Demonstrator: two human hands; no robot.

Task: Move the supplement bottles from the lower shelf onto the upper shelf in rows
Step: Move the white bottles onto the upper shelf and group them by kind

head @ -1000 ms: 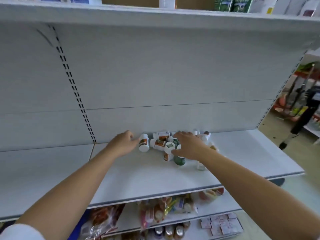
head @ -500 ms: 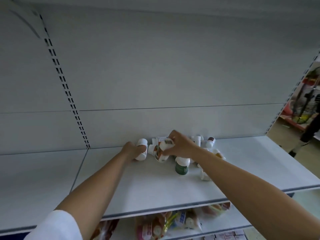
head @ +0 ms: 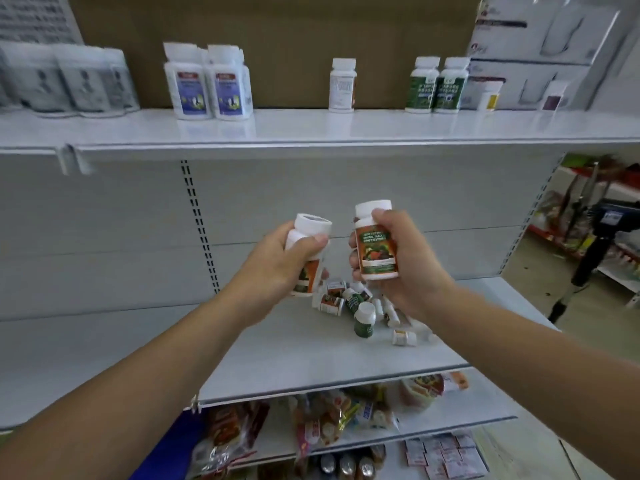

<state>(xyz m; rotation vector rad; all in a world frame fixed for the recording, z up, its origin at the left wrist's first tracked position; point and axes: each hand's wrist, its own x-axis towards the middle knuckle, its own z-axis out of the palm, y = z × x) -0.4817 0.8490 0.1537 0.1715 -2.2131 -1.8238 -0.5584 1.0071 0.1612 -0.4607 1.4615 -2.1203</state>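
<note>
My left hand (head: 277,265) grips a white-capped bottle with an orange label (head: 309,233), tilted, held in the air above the lower shelf (head: 311,355). My right hand (head: 405,268) grips a second orange-labelled bottle (head: 375,242) upright beside it. Below the hands, several more supplement bottles (head: 363,317) lie in a loose heap on the lower shelf, one green one standing. The upper shelf (head: 311,129) carries two blue-labelled bottles (head: 207,84), one white bottle (head: 342,84) and two green-labelled bottles (head: 436,84) along its back.
Grey packets (head: 65,81) stand at the upper shelf's left and white boxes (head: 530,50) at its right. Snack bags (head: 332,417) fill the shelves underneath. A dark tripod stand (head: 588,258) and another rack are in the aisle to the right.
Both hands have each taken a bottle from the heap and lifted it up off the lower shelf. The view has tilted up, so the upper shelf now shows.
</note>
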